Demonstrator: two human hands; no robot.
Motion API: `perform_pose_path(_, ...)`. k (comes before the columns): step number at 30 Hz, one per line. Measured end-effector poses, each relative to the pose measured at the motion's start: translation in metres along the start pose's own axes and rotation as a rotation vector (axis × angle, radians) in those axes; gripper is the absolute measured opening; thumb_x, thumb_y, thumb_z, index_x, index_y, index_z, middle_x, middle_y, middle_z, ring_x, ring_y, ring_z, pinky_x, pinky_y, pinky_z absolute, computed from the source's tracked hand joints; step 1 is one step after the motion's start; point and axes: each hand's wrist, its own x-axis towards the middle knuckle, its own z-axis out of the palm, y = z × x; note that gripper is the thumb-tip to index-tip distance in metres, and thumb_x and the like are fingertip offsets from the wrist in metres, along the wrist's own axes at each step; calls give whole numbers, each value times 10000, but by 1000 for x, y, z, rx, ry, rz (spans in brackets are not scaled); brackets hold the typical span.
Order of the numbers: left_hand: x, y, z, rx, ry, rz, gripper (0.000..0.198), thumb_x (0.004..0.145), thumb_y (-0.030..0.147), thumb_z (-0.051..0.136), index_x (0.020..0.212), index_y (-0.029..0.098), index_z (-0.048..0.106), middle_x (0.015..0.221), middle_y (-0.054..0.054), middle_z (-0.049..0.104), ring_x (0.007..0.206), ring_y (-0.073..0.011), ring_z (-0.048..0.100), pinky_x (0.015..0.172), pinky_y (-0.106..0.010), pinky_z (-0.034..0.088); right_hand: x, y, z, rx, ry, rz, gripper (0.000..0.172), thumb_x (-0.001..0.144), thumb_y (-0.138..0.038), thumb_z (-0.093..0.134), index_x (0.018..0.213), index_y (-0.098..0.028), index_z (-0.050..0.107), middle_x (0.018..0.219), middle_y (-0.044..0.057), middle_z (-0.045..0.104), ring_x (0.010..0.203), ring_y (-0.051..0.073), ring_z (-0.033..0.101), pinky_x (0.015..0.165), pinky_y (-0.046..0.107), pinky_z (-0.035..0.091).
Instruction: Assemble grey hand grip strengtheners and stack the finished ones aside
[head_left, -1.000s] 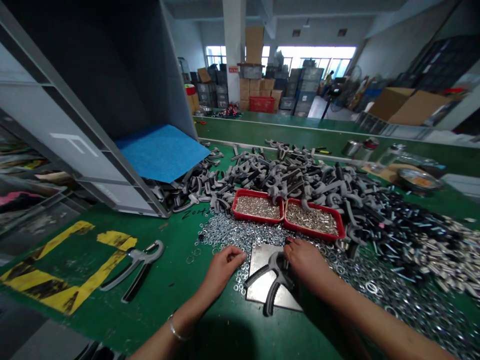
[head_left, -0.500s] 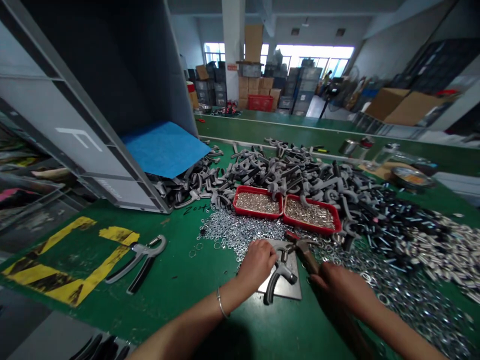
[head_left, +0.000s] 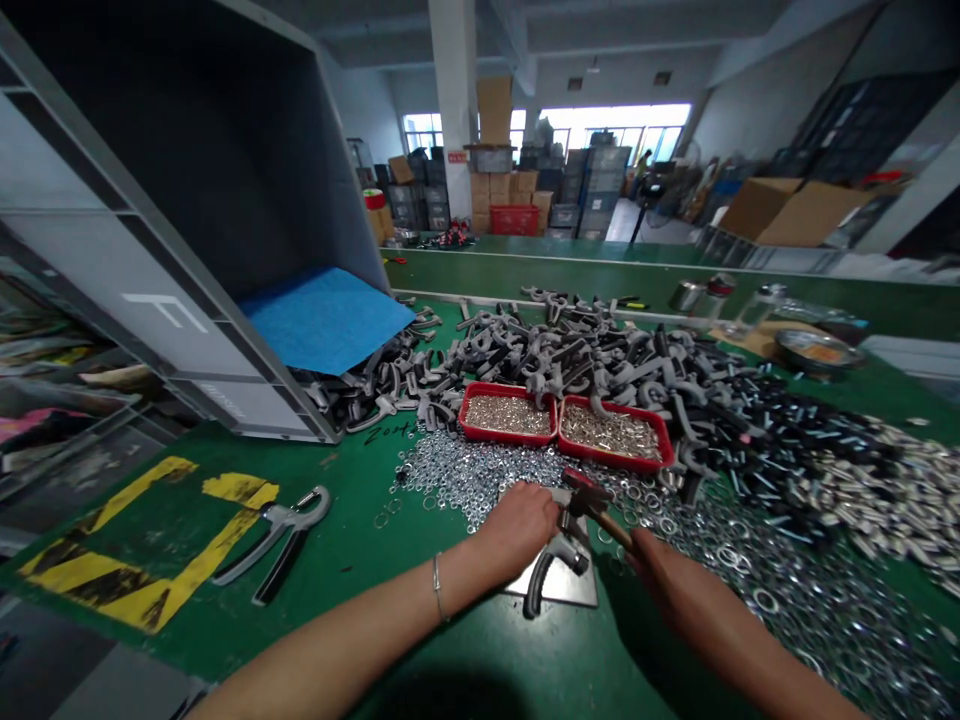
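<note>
My left hand [head_left: 521,527] is closed over a grey and black hand-grip part [head_left: 551,565] that lies on a small metal plate [head_left: 574,590] on the green table. My right hand [head_left: 664,585] grips the wooden handle of a hammer [head_left: 592,503]; its red head sits just above the part, near my left fingers. Two red trays [head_left: 566,425] of small metal pieces stand right behind the plate. Loose metal washers [head_left: 465,470] are spread around the plate.
A big heap of grey and black grip parts [head_left: 600,355] covers the table behind the trays. A tipped grey crate [head_left: 172,230] with a blue sheet [head_left: 322,315] stands at left. A finished hand grip [head_left: 274,535] lies by yellow-black tape [head_left: 142,550]. Metal springs or pins [head_left: 900,490] lie at right.
My left hand moved from the washers onto the grip part. My right hand left the part, took the hammer and brought its head over the part.
</note>
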Motion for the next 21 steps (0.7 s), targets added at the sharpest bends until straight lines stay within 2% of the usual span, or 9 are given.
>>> perform_pose_path(3, -15, 13, 5, -124, 56, -206, 306, 859, 423, 677, 991, 153, 624, 1018, -91, 628, 979, -276, 564, 871, -419, 477, 0, -12, -8, 127, 0, -27, 276, 989, -457, 345, 977, -261, 538, 834, 52, 712, 726, 234, 672, 662, 322, 481)
perform_pose_path(5, -23, 22, 8, -172, 98, -282, 304, 857, 385, 683, 1053, 165, 609, 1088, -92, 607, 1030, -275, 546, 908, -429, 478, 3, -17, -10, 156, 46, -29, 309, 997, -481, 316, 1021, -268, 539, 843, 45, 710, 741, 231, 676, 689, 323, 487)
perform_pose_path(8, -26, 30, 12, -205, 111, -328, 220, 872, 298, 659, 1042, 166, 614, 1099, -95, 603, 1044, -275, 543, 927, -431, 485, 9, -7, -3, 88, 59, 19, 297, 980, -476, 324, 960, -264, 530, 816, 56, 708, 707, 249, 674, 676, 343, 481)
perform_pose_path(12, -25, 32, 17, -262, 120, -346, 196, 863, 277, 651, 1025, 172, 615, 1085, -95, 606, 1058, -283, 548, 942, -446, 492, 10, 7, -2, 87, -51, 45, 338, 966, -493, 302, 864, -265, 531, 778, 68, 707, 707, 262, 677, 666, 353, 486)
perform_pose_path(15, -30, 37, 25, -311, 189, -444, 459, 833, 297, 676, 1239, 147, 524, 1234, -150, 563, 1191, -323, 500, 1033, -493, 439, -1, -9, -10, 128, -25, 15, 364, 976, -517, 289, 948, -265, 550, 828, 67, 712, 738, 250, 678, 698, 349, 495)
perform_pose_path(17, -34, 42, 30, -324, 227, -510, 718, 816, 288, 684, 1424, 129, 338, 1375, -199, 476, 1300, -357, 427, 1096, -529, 374, -6, -24, -10, 119, 10, -18, 368, 985, -511, 278, 1036, -260, 543, 877, 78, 718, 765, 251, 683, 712, 350, 494)
perform_pose_path(19, -37, 46, 34, -330, 237, -548, 878, 807, 266, 678, 1508, 145, 163, 1445, -216, 413, 1338, -370, 398, 1119, -541, 343, -5, -34, -6, 31, -17, -19, 361, 978, -496, 300, 1018, -240, 551, 878, 103, 721, 739, 269, 684, 677, 359, 485)
perform_pose_path(21, -38, 48, 36, -334, 233, -574, 937, 809, 263, 666, 1530, 155, 77, 1434, -217, 430, 1310, -364, 437, 1112, -532, 353, -1, -35, 1, -45, -89, -2, 350, 965, -484, 331, 951, -223, 563, 830, 111, 719, 689, 279, 678, 640, 364, 473)
